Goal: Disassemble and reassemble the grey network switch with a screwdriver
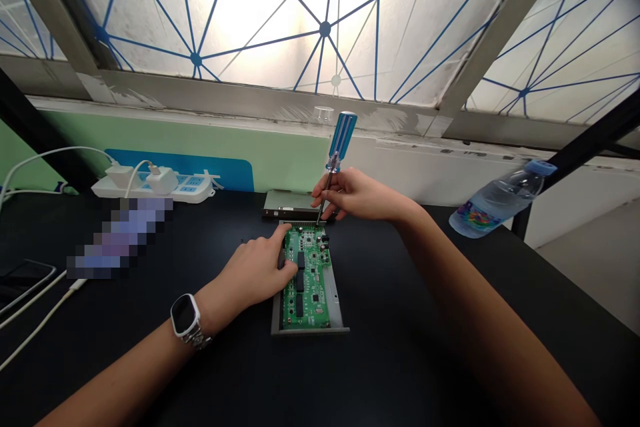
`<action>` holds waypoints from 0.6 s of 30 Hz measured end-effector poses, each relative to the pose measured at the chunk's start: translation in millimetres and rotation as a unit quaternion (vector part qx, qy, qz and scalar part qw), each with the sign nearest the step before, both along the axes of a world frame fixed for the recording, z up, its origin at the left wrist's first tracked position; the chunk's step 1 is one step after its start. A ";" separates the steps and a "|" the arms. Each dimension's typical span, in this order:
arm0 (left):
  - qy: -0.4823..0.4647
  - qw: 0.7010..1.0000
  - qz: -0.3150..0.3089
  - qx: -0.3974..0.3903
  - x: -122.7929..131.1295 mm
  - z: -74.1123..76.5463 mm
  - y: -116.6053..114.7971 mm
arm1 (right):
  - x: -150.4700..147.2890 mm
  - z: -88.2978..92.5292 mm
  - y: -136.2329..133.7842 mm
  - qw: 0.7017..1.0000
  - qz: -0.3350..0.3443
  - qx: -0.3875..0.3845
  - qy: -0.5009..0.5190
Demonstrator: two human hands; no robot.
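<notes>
A green circuit board (pixel 313 303) lies in a shallow metal case base (pixel 334 300) on the black table. My left hand (pixel 257 267) grips its left side, with the thumb over the board and the index finger along the far left corner. In my right hand (pixel 355 195) is a screwdriver (pixel 342 137) with a blue and clear handle, held by its shaft between thumb and fingers. The screwdriver stands nearly upright, its tip at the far right corner of the board. Whether a screw sits under the tip is too small to tell.
Behind the board rests a grey metal cover (pixel 287 203). A white power strip (pixel 200 190) with chargers lies back left, and a phone (pixel 25 283) and cables lie at far left. A water bottle (pixel 495 203) leans at the right by a black post.
</notes>
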State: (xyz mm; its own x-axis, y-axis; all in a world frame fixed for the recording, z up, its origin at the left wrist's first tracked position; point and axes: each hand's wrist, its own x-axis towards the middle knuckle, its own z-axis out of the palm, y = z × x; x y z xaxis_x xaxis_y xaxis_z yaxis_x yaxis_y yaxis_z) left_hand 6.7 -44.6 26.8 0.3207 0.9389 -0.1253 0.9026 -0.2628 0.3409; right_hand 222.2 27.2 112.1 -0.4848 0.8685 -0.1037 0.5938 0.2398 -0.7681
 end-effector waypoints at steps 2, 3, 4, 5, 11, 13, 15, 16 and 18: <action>0.000 1.000 0.000 0.000 0.3 1.1 -0.3 | 0.0 -3.6 1.7 0.998 -0.004 0.055 -0.018; 0.000 1.000 0.000 0.001 0.5 1.7 -0.5 | 0.0 -5.7 2.6 0.995 -0.009 0.097 -0.036; 0.000 1.000 0.000 0.001 0.7 2.2 -0.6 | 0.0 -7.6 3.4 0.989 -0.014 0.138 -0.058; 0.000 1.000 0.000 0.002 1.0 2.6 -0.7 | 0.1 -9.1 4.0 0.982 -0.019 0.172 -0.078; 0.008 1.000 -0.002 0.003 1.8 3.2 -0.3 | 1.5 -10.4 5.1 0.985 0.003 0.153 -0.075; 0.008 1.000 -0.002 0.003 1.3 3.2 -0.4 | 2.0 -8.8 4.7 0.991 0.012 0.118 -0.057; 0.006 1.000 -0.001 0.002 0.5 3.3 -0.7 | 2.3 -6.5 3.7 0.995 0.017 0.092 -0.047; 0.004 1.000 -0.002 0.000 0.1 3.3 -0.8 | 2.4 -5.2 3.1 0.996 0.017 0.079 -0.042; -0.002 1.000 -0.004 0.000 -0.3 3.4 -1.0 | 2.6 -3.1 1.9 0.998 0.016 0.051 -0.033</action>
State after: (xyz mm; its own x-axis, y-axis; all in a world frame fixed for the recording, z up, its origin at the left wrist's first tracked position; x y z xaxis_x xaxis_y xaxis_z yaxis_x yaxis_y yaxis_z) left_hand 6.4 -45.6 30.2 0.3293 0.9361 -0.1238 0.8992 -0.2709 0.3435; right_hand 224.8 29.1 109.0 -0.5073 0.8604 -0.0488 0.6337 0.3341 -0.6978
